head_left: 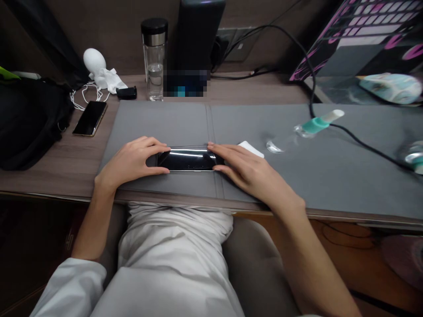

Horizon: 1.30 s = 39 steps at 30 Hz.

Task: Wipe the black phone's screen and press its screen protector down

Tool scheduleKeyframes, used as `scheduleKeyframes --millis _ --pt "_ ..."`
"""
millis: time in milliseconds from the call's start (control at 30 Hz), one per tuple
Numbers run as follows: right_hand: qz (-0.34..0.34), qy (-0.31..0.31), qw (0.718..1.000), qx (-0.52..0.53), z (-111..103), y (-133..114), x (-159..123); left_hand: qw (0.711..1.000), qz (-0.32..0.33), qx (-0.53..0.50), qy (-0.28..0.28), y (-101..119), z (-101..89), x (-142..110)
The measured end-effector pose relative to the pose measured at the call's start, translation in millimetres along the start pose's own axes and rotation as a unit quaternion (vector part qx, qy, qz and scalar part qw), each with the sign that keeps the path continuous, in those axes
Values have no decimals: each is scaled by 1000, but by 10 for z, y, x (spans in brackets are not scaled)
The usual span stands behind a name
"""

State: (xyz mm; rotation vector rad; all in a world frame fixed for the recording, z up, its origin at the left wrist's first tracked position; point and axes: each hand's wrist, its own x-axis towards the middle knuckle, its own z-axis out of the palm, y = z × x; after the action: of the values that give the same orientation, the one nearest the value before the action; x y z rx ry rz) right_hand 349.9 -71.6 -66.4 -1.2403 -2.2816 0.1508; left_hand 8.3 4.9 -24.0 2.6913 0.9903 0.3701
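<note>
A smartphone (191,160) with a dark, glossy screen lies sideways on the grey desk mat (165,123), light streaks reflecting along it. My left hand (132,160) grips its left end, thumb on the near edge and fingers on the far edge. At the right end, my right hand (246,167) pinches the phone the same way. A white flat piece (253,149) pokes out behind my right hand, partly hidden by it. Farther right are a small clear, shiny object (274,146) and a little bottle (315,125) with a green band and white cap.
A second phone (90,118) lies left of the mat, near a black bag (29,114). Behind stand a glass water bottle (154,61) and a dark upright device (198,39). A black cable (357,149) crosses the mat's right side; a patterned mouse (391,88) sits back right.
</note>
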Motion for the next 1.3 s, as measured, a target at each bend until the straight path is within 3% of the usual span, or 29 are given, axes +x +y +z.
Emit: scheduleKeyframes --millis 500,800,1300 --pt "15 -12 1000 17 -25 -16 21 999 15 -29 16 8 -22 -10" --pt "-22 10 1000 3 7 33 14 999 20 -19 20 -17 -8 -9" --pt "-27 20 999 11 9 40 14 1000 15 -15 22 -14 -2 -7"
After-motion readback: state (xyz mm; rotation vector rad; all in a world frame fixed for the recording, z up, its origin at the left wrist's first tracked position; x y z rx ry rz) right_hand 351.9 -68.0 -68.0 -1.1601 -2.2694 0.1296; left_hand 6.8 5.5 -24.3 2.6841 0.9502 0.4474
